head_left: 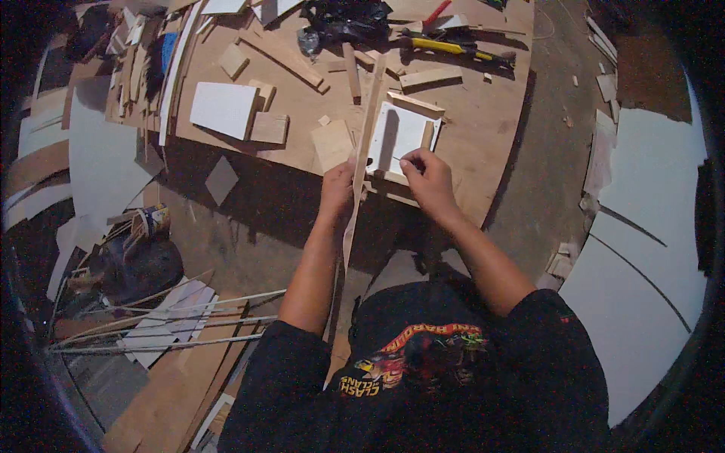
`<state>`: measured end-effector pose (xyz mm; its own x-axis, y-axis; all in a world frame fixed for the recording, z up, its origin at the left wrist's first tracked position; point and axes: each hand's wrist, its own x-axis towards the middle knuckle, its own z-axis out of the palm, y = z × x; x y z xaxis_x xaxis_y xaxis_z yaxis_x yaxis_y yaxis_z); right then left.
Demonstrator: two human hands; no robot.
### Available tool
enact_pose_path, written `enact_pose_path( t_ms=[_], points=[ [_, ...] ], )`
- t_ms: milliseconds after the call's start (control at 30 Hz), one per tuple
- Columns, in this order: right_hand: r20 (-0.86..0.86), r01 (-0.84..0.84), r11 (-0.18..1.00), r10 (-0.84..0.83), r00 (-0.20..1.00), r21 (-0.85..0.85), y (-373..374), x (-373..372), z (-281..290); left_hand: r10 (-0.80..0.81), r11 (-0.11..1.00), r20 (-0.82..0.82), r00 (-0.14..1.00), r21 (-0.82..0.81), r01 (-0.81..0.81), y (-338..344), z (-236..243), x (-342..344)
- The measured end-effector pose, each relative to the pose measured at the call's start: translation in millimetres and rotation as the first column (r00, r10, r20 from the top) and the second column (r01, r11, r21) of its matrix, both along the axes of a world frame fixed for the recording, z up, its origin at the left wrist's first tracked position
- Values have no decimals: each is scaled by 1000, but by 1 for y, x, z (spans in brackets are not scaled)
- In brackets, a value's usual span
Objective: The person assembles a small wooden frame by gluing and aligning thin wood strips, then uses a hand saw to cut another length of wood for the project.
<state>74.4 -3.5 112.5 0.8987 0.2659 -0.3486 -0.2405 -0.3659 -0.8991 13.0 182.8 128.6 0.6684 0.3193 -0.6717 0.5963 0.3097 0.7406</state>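
Observation:
My left hand (338,186) is closed around the side of a long, narrow wooden board (369,113), which stands on edge and runs from the worktable toward my body. Just right of the board, my right hand (430,181) is pinched on a thin, short stick-like thing (397,158), too small to name surely. Its tip is over a white panel (408,130) edged with wooden strips, one of them a strip (427,136) on its right part. A dark shadow falls across the panel. Left of the board lies a square wooden piece (332,143).
On the worktable (302,98) lie a white block (223,107), a wooden block (269,128), a black plastic bag (343,26), a yellow-and-black tool (453,50) and several offcuts. Large white sheets (642,249) stand at right. A black bag (136,264) and wood scraps are on the left floor.

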Motion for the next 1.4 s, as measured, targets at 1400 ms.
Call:
enact_pose_path(
  t_ms=[1400],
  points=[
    [-33,-267,920,288,957,287,-134,353,16,110,994,-75,991,-12,-112,-224,47,217]
  ],
)
